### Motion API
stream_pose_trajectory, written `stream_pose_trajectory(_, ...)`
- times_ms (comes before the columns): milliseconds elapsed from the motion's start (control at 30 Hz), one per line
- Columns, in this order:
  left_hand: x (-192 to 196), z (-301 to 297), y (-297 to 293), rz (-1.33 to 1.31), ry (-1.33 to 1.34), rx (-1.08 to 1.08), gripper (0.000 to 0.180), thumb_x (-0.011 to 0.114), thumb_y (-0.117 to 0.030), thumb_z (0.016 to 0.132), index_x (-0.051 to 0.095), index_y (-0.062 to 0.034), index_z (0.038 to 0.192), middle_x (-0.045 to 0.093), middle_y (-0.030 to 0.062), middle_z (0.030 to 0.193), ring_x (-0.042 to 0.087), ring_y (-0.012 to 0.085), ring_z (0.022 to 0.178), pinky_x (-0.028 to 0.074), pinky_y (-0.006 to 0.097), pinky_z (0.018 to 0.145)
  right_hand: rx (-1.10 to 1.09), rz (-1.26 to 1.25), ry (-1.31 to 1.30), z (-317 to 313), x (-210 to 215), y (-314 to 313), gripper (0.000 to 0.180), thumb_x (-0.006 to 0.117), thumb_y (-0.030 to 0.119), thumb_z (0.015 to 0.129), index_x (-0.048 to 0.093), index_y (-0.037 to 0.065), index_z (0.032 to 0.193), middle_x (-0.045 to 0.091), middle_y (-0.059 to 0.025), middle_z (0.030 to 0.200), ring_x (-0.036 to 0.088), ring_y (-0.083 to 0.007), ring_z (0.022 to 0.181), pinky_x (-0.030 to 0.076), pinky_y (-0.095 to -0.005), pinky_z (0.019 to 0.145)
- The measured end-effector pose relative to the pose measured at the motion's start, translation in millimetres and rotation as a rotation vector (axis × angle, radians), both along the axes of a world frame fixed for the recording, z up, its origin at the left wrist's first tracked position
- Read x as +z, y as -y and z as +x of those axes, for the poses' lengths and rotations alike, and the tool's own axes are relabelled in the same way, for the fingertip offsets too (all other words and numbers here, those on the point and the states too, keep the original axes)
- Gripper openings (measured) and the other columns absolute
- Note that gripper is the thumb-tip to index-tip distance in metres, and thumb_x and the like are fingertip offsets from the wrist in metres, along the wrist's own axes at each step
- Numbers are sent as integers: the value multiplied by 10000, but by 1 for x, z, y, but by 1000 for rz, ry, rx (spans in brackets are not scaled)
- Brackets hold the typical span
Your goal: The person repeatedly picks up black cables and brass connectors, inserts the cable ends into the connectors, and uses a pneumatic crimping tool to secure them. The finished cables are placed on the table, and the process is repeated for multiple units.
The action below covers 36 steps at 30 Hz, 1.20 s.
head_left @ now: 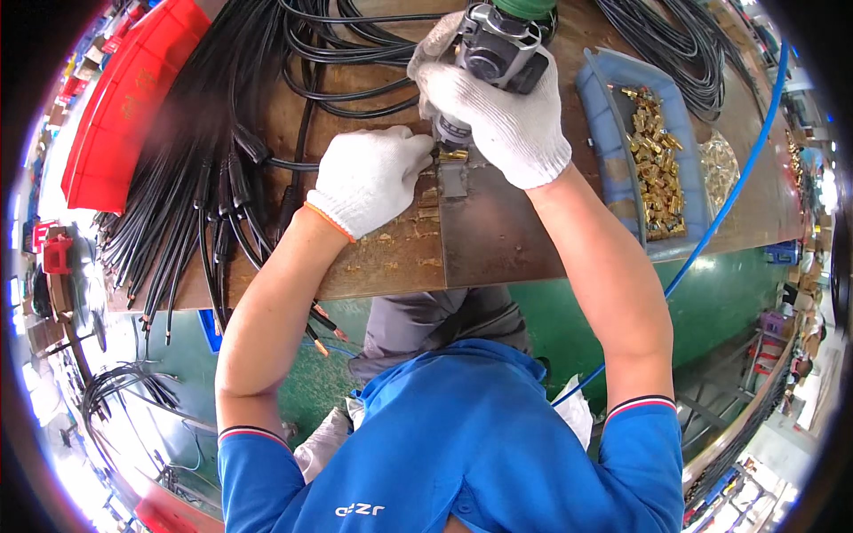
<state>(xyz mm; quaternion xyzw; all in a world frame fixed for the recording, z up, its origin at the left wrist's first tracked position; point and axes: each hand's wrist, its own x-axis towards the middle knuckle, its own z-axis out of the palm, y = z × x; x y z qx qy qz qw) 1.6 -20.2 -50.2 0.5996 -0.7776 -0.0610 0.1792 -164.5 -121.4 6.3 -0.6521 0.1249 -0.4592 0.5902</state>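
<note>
My left hand (369,176), in a white knit glove with an orange cuff edge, is closed on a black cable (295,166) that comes in from the left. Just past its fingertips a small brass fitting (453,155) lies at the tabletop, below the tool's nose. My right hand (511,115), also gloved, wraps round a hand-held power tool (489,55) with a grey metal body and a green top (524,7). The tool's nose (453,131) points down beside my left fingertips. Whether it touches the fitting I cannot tell.
A thick bundle of black cables (191,151) covers the left of the wooden table (382,258), beside a red bin (133,98). To the right stands a blue bin (609,124) of brass fittings (653,169). A bag (718,169), coiled cables (671,53) and a blue hose (755,160) lie beyond.
</note>
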Motion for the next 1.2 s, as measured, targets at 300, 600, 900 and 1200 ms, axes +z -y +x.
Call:
stream_pose_trajectory(300,23,0,-10,-75,-54,38,215,702,-192,964,774,-129,1157,712,156,922,723,397,834,576,480,725,1,116,269,-70,87,20,172,648,-53,918,651,31,1067,730,-144,946,733,-224,709,638,-378,614)
stream_pose_trajectory(600,57,-1,-25,-22,-266,-16,233,731,-185,955,787,-106,1167,682,175,880,706,397,815,549,462,712,-816,294,-514,-211,56,91,232,844,159,915,636,79,980,633,-36,646,577,-171,440,446,-339,395)
stream_pose_trajectory(900,56,-1,-28,-15,-316,-36,225,722,-187,960,790,-84,1149,745,174,947,732,387,875,587,463,763,-1223,-483,-1505,-250,12,95,491,845,350,908,714,63,1284,757,-109,1103,725,-250,972,572,-387,881)
stream_pose_trajectory(1200,70,-14,-21,37,-294,-13,268,743,-183,929,795,-85,1173,756,181,963,736,398,866,593,459,759,-99,-37,-754,-86,19,-41,381,723,292,1043,676,23,1310,750,-128,1172,715,-167,1064,569,-349,938)
